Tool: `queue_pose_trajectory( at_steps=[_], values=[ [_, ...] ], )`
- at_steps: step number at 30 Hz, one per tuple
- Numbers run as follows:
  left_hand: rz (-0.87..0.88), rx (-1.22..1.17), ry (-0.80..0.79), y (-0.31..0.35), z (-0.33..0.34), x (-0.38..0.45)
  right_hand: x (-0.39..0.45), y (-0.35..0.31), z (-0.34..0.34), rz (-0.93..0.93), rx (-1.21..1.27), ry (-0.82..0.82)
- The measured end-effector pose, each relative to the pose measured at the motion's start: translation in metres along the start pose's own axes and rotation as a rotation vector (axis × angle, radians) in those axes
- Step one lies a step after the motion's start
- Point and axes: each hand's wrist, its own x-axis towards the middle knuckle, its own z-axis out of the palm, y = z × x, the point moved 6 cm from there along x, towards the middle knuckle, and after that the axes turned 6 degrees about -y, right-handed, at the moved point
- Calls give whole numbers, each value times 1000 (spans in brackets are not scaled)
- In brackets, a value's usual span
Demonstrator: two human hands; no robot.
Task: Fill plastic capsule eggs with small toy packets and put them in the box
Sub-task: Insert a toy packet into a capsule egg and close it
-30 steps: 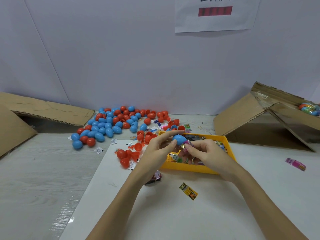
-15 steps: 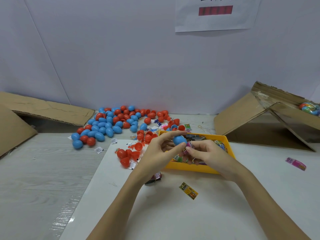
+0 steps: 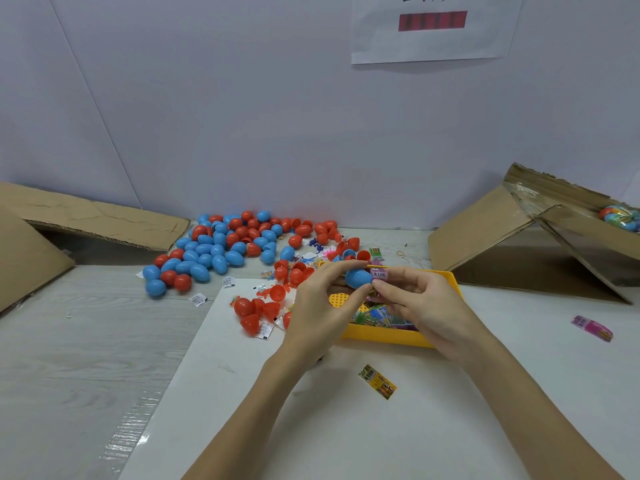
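Head view, left hand (image 3: 320, 306) pinching blue egg half (image 3: 358, 278), right hand (image 3: 424, 304) apparently pinching pink packet (image 3: 378, 273), above yellow tray (image 3: 388, 336)

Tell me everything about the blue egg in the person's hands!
The blue egg is a small, smooth capsule that looks like shiny plastic. It is held up above the yellow tray, lying sideways. The left hand grips it with fingers on top and thumb beneath. The right hand presses a pink toy packet against its right end. Fingers hide that end, so whether it is open or closed cannot be told.
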Motion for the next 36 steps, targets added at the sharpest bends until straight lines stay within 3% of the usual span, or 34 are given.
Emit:
queue_pose_trajectory(
  at_steps=[9, 25, 36],
  values=[
    [-67, -94, 36, -3, -4, 1, 0, 3, -2, -60, 93, 136],
    [-115, -134, 82, -9, -6, 1, 0, -5, 8, -175, -23, 91],
    [-150, -137, 107, -11, -8, 3, -5, -16, 9, -306, -168, 153]
  ],
)
